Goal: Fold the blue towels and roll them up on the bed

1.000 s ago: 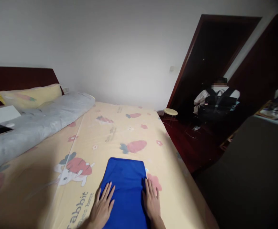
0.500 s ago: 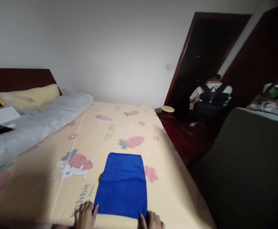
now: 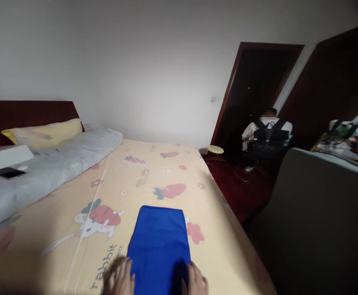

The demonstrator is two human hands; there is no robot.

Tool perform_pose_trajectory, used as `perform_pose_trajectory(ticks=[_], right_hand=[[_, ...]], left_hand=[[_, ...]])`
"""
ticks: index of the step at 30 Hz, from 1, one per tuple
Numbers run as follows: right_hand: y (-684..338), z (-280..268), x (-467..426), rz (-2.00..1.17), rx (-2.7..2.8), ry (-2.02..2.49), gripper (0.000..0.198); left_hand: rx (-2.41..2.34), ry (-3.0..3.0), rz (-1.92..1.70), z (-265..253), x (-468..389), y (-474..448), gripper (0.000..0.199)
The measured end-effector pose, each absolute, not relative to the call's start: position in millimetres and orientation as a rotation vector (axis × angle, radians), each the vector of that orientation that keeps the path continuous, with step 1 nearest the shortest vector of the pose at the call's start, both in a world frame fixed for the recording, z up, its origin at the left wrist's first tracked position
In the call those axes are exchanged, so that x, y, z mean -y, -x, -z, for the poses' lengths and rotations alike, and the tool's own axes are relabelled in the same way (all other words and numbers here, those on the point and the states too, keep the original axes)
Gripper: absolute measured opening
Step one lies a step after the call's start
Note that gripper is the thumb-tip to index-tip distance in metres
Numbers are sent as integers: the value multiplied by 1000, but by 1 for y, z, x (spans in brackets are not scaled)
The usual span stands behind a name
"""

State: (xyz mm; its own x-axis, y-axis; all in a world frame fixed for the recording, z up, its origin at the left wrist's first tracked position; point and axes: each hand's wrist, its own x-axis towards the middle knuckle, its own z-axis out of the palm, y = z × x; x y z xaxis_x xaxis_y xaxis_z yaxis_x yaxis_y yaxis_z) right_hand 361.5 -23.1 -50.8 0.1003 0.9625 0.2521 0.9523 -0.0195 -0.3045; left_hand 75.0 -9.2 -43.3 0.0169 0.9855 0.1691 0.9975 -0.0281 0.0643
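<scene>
A folded blue cloth (image 3: 159, 241) lies flat on the bed, its near end cut off by the bottom of the view. My left hand (image 3: 122, 277) rests at the cloth's left edge, thumb apart from the fingers. At the right edge is my right hand (image 3: 196, 279), its fingers laid along the border and the thumb over the cloth. A dark shadow falls on the cloth beside that thumb. Both hands are partly cut off and a little blurred. The cloth lies on a cream bed sheet (image 3: 228, 254) printed with carrots, flowers and a rabbit.
A grey rolled quilt (image 3: 71, 153) and a yellow pillow (image 3: 53, 133) lie by the headboard. On the quilt side are a phone (image 3: 8, 173) and a white box (image 3: 8, 157). A grey panel (image 3: 317, 221) stands right. Beyond are a stool (image 3: 215, 149) and a seated person (image 3: 268, 135).
Both hands have moved from the cloth's near corners farther up along its side edges. The view has tilted up slightly, so the bed and cloth sit lower in it.
</scene>
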Motion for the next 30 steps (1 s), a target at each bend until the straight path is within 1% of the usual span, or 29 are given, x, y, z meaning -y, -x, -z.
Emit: perform_pose_trajectory(ticks=[3, 5, 6, 8, 10, 12, 15, 18, 19, 20, 22, 25, 27, 30], right_hand=[[-323, 31, -8, -159, 2209, 1524, 51], [-320, 22, -29, -237, 2342, 1382, 52], [-327, 21, -38, -254, 2357, 1406, 52], [-356, 23, -52, -241, 2293, 1593, 53], [-387, 31, -60, -178, 2147, 1811, 55], [-401, 37, -64, -98, 2038, 1913, 59], [-378, 35, -72, -55, 2120, 1747, 58], [-339, 25, -88, -159, 2386, 1358, 55], [-334, 22, -96, -195, 2434, 1300, 54], [-335, 20, -103, -218, 2435, 1331, 52], [-353, 20, -118, -233, 2312, 1603, 50], [-389, 23, -130, -201, 2058, 1985, 59], [-394, 23, -133, -166, 2023, 1997, 62], [-370, 16, -136, -226, 2223, 1682, 55]], left_hand=[[1772, 2468, 409, 30, -18, -123, 57], [1687, 2552, 391, 25, -38, -130, 59], [1709, 2557, 362, 24, -46, -123, 58], [1806, 2510, 315, 25, -57, -94, 55], [1889, 2414, 315, 29, -59, -60, 54], [1920, 2307, 362, 31, -57, -44, 54], [1798, 2308, 451, 24, -61, -66, 57], [1500, 2600, 431, 14, -85, -106, 58], [1465, 2661, 406, 13, -95, -113, 57], [1506, 2666, 384, 13, -106, -114, 56], [1722, 2544, 353, 16, -124, -102, 53], [1913, 2344, 350, 19, -136, -74, 52], [1871, 2297, 392, 16, -137, -70, 54], [1631, 2460, 416, 8, -142, -92, 57]])
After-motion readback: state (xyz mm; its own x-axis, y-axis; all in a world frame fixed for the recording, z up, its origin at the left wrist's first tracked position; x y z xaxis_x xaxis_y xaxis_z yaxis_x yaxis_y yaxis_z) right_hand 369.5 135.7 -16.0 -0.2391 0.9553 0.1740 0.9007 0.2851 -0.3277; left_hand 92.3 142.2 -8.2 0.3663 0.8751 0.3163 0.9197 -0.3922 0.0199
